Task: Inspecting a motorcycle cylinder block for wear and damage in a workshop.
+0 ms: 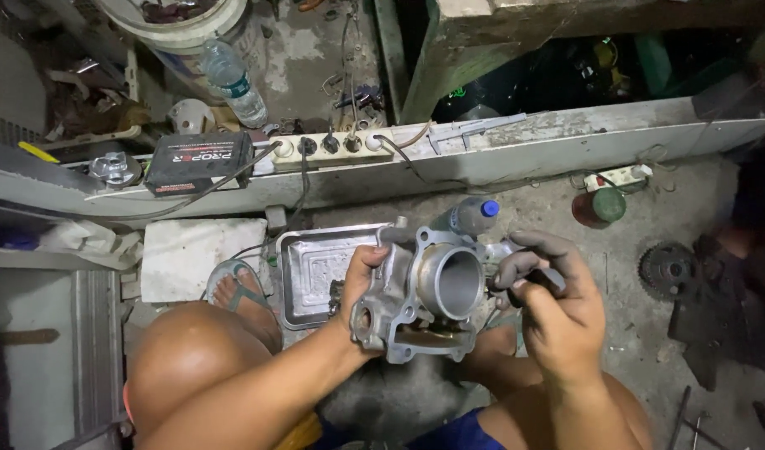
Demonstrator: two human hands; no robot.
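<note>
While the head view looks down past bare knees, the casting (416, 296) sits held up between both hands: a grey, grimy aluminium part with a wide round bore facing up and small lugs at its corners. Left hand (362, 287) has its grip wrapped round the left flank; right hand (549, 296) curls tight at the right edge. A metal tray (316, 271) lies on the floor just behind it, a bottle (470, 215) beyond.

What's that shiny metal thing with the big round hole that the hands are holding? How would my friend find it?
Start at the long white ledge across the top, then drop to the middle, just above the knees. There the left hand and right hand hold a grey cast-metal engine part. Unlike the flat metal tray behind it, it is chunky with one wide round bore.
</note>
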